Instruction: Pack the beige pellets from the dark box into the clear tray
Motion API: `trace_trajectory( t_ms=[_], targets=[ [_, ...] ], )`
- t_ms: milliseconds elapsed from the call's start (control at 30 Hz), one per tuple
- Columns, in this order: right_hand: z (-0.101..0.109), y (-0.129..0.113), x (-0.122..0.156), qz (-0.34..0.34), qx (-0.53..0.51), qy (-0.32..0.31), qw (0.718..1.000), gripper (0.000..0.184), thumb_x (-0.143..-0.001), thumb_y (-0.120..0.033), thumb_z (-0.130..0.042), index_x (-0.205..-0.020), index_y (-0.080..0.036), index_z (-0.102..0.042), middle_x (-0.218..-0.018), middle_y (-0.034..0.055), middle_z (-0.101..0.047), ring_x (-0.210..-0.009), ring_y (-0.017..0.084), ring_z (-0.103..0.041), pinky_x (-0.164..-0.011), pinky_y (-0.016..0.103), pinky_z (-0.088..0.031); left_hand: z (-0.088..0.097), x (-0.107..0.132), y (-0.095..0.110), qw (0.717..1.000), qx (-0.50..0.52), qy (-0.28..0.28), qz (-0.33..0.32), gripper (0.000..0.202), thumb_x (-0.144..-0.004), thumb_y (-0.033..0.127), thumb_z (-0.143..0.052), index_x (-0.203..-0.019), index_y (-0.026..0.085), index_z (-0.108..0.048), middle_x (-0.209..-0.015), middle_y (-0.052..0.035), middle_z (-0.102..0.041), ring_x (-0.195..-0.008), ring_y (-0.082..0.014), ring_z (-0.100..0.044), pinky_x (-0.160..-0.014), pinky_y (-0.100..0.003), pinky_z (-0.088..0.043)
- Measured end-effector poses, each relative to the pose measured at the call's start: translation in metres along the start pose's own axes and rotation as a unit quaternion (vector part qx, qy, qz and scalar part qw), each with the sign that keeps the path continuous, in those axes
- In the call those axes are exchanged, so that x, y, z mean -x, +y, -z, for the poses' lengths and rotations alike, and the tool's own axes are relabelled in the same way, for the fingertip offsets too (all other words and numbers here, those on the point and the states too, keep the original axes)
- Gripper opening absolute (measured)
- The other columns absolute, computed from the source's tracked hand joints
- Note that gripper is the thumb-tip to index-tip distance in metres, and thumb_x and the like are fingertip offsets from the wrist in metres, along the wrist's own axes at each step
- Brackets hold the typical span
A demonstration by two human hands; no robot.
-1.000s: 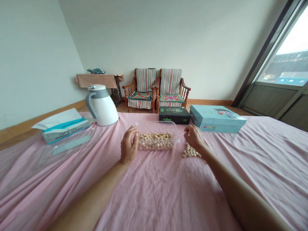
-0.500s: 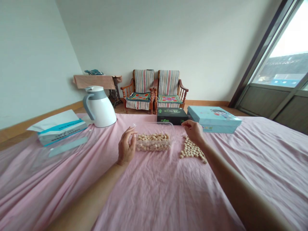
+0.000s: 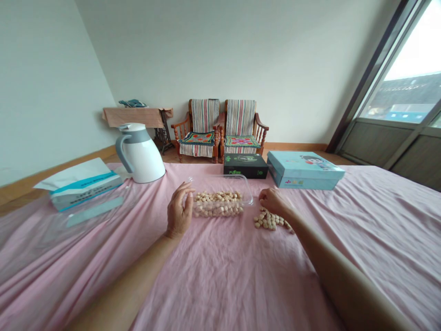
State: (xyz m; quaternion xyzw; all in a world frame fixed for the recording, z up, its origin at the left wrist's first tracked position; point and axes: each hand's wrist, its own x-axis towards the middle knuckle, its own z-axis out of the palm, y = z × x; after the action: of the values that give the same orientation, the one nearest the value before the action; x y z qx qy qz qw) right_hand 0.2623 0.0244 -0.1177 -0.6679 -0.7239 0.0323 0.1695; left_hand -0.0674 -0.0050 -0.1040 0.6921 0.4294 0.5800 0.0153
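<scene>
Where the right hand (image 3: 274,201) meets the loose kernels (image 3: 268,221) — grip unclear, fingertips hidden; left hand (image 3: 179,214) open, empty.

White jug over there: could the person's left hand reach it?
Probably yes: the left hand is raised beside the clear plastic tray, on the jug's side of it, and only pink bedsheet lies between the hand and the white jug.

Two long, bare forearms (image 3: 127,280) (image 3: 339,266) taper smoothly to bare wrists and hands; the left hand (image 3: 179,215) shows slender, lightly creased fingers (image 3: 184,187), and the right hand (image 3: 274,202) has the same plain, unadorned look.
</scene>
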Motion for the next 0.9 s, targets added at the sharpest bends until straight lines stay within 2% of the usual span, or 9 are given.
trace_trajectory(
  t_ms=[133,267,333,433,500,567,633,733,900],
  targets=[
    [0.009,-0.007,0.005,-0.004,0.011,-0.014,1.000,0.021,-0.069,-0.014,-0.052,-0.079,-0.019,-0.070,-0.086,0.0057,-0.070,-0.078,0.017,-0.062,-0.069,0.025,-0.039,0.000,0.000,-0.001,1.000,0.001,-0.001,0.000,0.026,-0.093,0.033,-0.040,-0.096,0.018,-0.061,-0.118,-0.0112,-0.061,-0.122,-0.0228,-0.052,-0.105,-0.042,-0.040],
    [0.028,-0.020,0.004,-0.020,-0.101,0.144,0.984,0.018,-0.071,-0.017,-0.052,-0.079,-0.016,-0.068,-0.077,0.0060,-0.068,-0.071,0.016,-0.061,-0.070,0.027,-0.044,0.000,0.000,-0.001,1.000,0.001,-0.001,0.001,0.026,-0.094,0.033,-0.040,-0.096,0.018,-0.061,-0.118,-0.0115,-0.061,-0.122,-0.0223,-0.051,-0.105,-0.042,-0.040],
    [0.039,-0.032,0.005,-0.011,-0.227,0.175,0.958,0.018,-0.072,-0.025,-0.055,-0.082,-0.016,-0.067,-0.073,0.0052,-0.068,-0.064,0.016,-0.061,-0.066,0.029,-0.046,0.000,0.000,-0.001,1.000,0.002,-0.002,-0.001,0.025,-0.094,0.033,-0.040,-0.096,0.018,-0.061,-0.118,-0.0113,-0.062,-0.123,-0.0220,-0.051,-0.105,-0.042,-0.040],
    [0.048,-0.054,0.007,0.063,-0.442,0.132,0.885,0.029,-0.072,-0.035,-0.060,-0.092,-0.015,-0.065,-0.076,0.0053,-0.069,-0.069,0.017,-0.065,-0.065,0.029,-0.050,0.000,0.000,-0.001,1.000,0.003,-0.002,-0.003,0.025,-0.094,0.031,-0.040,-0.096,0.018,-0.061,-0.117,-0.0109,-0.062,-0.123,-0.0214,-0.051,-0.106,-0.041,-0.039],
    [0.049,-0.060,0.008,0.080,-0.501,0.123,0.853,0.030,-0.073,-0.036,-0.059,-0.094,-0.015,-0.064,-0.080,0.0060,-0.069,-0.072,0.017,-0.066,-0.066,0.029,-0.051,0.000,0.000,0.000,1.000,0.004,0.000,-0.004,0.025,-0.094,0.031,-0.040,-0.096,0.018,-0.061,-0.116,-0.0110,-0.062,-0.122,-0.0213,-0.052,-0.106,-0.041,-0.039],
    [0.046,-0.056,0.008,0.051,-0.463,0.143,0.873,0.024,-0.075,-0.032,-0.054,-0.089,-0.015,-0.064,-0.077,0.0051,-0.069,-0.068,0.016,-0.066,-0.062,0.028,-0.049,0.000,0.000,0.000,1.000,0.004,0.001,-0.005,0.025,-0.094,0.031,-0.040,-0.096,0.017,-0.061,-0.117,-0.0113,-0.062,-0.121,-0.0216,-0.052,-0.105,-0.041,-0.040],
    [0.041,-0.045,0.008,0.020,-0.342,0.146,0.928,0.017,-0.073,-0.024,-0.053,-0.081,-0.016,-0.065,-0.070,0.0029,-0.067,-0.063,0.015,-0.064,-0.059,0.026,-0.046,0.000,0.000,0.000,1.000,0.002,0.001,-0.005,0.025,-0.094,0.031,-0.040,-0.095,0.018,-0.061,-0.117,-0.0113,-0.062,-0.121,-0.0221,-0.052,-0.105,-0.041,-0.040],
    [0.032,-0.031,0.012,0.042,-0.138,0.049,0.988,0.014,-0.066,-0.014,-0.053,-0.069,-0.017,-0.067,-0.065,0.0015,-0.066,-0.063,0.014,-0.061,-0.060,0.024,-0.041,0.000,0.000,0.000,1.000,-0.002,0.001,-0.003,0.025,-0.094,0.032,-0.040,-0.095,0.018,-0.061,-0.118,-0.0111,-0.062,-0.122,-0.0223,-0.052,-0.105,-0.041,-0.040],
    [0.022,-0.032,0.022,0.081,0.023,-0.072,0.994,0.017,-0.062,-0.008,-0.055,-0.070,-0.017,-0.067,-0.074,0.0042,-0.068,-0.070,0.016,-0.059,-0.059,0.024,-0.034,0.001,0.000,0.001,1.000,-0.002,-0.002,0.000,0.025,-0.094,0.032,-0.040,-0.095,0.018,-0.061,-0.118,-0.0111,-0.062,-0.122,-0.0222,-0.052,-0.105,-0.041,-0.040]
  ],
)
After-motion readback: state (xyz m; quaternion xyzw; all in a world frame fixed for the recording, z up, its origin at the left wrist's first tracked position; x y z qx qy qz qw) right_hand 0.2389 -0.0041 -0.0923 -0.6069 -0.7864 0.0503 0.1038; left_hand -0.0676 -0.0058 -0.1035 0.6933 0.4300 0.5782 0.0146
